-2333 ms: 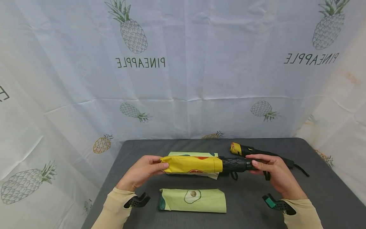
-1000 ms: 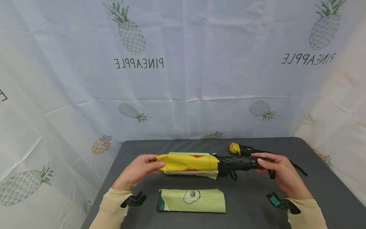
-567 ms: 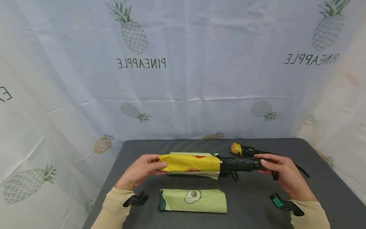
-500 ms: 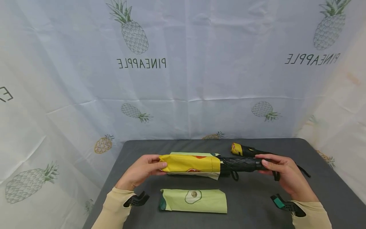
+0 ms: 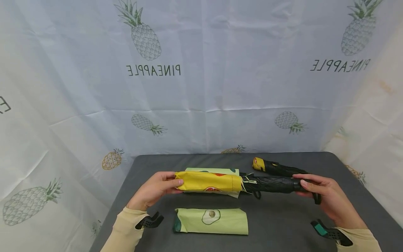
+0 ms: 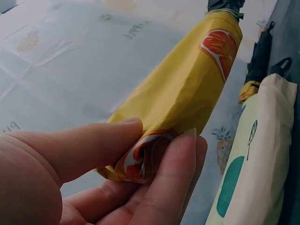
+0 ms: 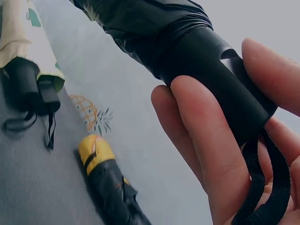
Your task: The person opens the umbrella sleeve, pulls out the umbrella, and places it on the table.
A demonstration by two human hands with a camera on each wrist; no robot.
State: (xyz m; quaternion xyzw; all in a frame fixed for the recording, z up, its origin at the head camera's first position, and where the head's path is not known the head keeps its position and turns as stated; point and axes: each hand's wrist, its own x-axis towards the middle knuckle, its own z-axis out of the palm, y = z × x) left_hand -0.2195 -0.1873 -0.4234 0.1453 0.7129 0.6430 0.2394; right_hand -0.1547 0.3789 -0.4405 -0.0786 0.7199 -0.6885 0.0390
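Note:
A folded black umbrella (image 5: pixel 274 184) lies level across the head view, partly inside a yellow sleeve (image 5: pixel 207 181) printed with red citrus slices. My left hand (image 5: pixel 154 190) pinches the sleeve's far end between thumb and fingers; the left wrist view shows the gathered cloth there. My right hand (image 5: pixel 330 196) grips the umbrella's black handle (image 7: pixel 211 75), from which a dark wrist strap (image 7: pixel 269 187) hangs. Thin pale strands (image 5: pixel 248 180) stick out at the sleeve's mouth. How far the umbrella reaches inside the sleeve is hidden.
On the grey table (image 5: pixel 267 224) lies a flat light-green sleeve (image 5: pixel 228 221) with an avocado print. Behind the yellow sleeve sit pale covers (image 6: pixel 267 154), black handles (image 7: pixel 23 84) protruding. Back right rests a black-and-yellow folded umbrella (image 5: pixel 274 167). A pineapple-print curtain (image 5: pixel 204 87) closes the back.
My right hand has moved right, drawing more of the black umbrella out of the yellow sleeve. Pale strands now show at the mouth. My left hand stays nearly in place.

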